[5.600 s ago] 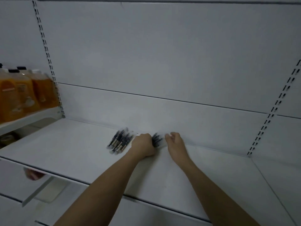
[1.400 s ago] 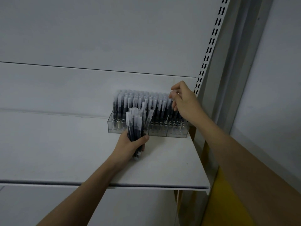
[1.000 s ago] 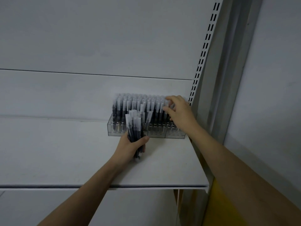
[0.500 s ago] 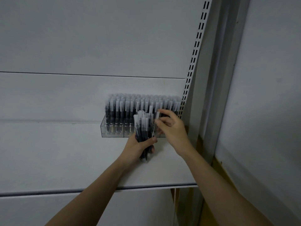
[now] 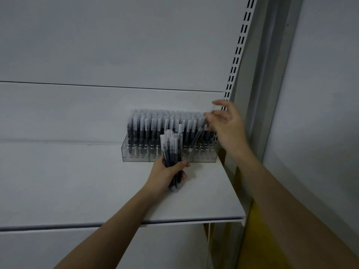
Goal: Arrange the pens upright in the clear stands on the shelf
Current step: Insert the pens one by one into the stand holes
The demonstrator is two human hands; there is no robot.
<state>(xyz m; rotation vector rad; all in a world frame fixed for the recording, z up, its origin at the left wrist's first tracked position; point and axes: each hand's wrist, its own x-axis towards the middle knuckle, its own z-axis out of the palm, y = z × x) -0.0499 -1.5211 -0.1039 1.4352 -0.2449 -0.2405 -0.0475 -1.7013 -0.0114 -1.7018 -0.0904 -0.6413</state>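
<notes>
Clear plastic stands (image 5: 168,153) sit at centre frame against the back panel, near the shelf (image 5: 77,181) right edge, packed with upright pens (image 5: 167,125). Your left hand (image 5: 165,174) grips a bundle of pens (image 5: 172,152), caps up, its lower end near the shelf. Your right hand (image 5: 226,125) pinches a single pen (image 5: 198,133), tilted with its lower tip toward the stands; half a second ago it was pulling this pen from the bundle. Open shelf stretches left.
</notes>
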